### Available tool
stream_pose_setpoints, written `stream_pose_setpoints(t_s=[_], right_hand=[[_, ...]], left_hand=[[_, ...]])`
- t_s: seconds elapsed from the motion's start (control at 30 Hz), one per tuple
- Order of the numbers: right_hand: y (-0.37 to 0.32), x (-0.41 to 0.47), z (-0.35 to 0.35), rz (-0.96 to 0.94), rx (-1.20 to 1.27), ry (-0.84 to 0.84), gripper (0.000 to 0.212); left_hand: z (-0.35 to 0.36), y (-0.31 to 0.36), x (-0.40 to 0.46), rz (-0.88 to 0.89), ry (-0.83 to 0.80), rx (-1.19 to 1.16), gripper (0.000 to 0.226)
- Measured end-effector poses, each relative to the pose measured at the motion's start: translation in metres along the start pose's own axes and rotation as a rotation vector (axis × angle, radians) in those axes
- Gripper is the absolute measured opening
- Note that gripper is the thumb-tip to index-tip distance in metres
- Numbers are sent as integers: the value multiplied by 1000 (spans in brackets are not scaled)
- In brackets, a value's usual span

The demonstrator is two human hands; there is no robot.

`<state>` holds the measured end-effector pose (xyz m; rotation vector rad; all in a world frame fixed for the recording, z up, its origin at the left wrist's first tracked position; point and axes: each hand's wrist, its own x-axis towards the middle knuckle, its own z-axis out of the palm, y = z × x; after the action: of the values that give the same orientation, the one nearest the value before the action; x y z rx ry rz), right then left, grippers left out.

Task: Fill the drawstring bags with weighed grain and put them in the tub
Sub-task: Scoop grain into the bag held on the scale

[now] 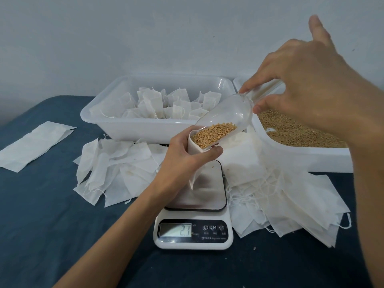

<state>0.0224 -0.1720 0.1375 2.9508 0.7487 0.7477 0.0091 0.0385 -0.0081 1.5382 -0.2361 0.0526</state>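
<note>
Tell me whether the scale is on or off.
On: the scale has a lit display showing digits, about 2.3, with the bag over its platform.

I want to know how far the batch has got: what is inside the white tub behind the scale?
The white tub holds many drawstring bags standing packed together, tops gathered. Its left end shows bare floor. Their contents are covered by the fabric, so the grain inside cannot be seen.

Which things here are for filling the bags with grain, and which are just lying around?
For the job: left hand holding bag; right hand tipping scoop; grain; scale; grain tub; tub of filled bags; empty bags.

Lying about: flat white sheet.
</note>
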Motion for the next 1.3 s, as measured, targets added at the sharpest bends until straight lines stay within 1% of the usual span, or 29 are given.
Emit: stream_pose_setpoints(t_s=[0.23,0.5,0.87,1.3], right_hand=[[1,4,4,14,10,-30,33],[4,3,6,4,11,4,32],[6,3,8,10,13,11,31],[8,5,11,-5,-7,35,32]], left_hand=[[0,-1,1,-6,0,18,39],[0,-1,2,-16,1,-3,47],[1,-1,1,-16,4,-11,42],[1,1,1,-36,13,-33,47]])
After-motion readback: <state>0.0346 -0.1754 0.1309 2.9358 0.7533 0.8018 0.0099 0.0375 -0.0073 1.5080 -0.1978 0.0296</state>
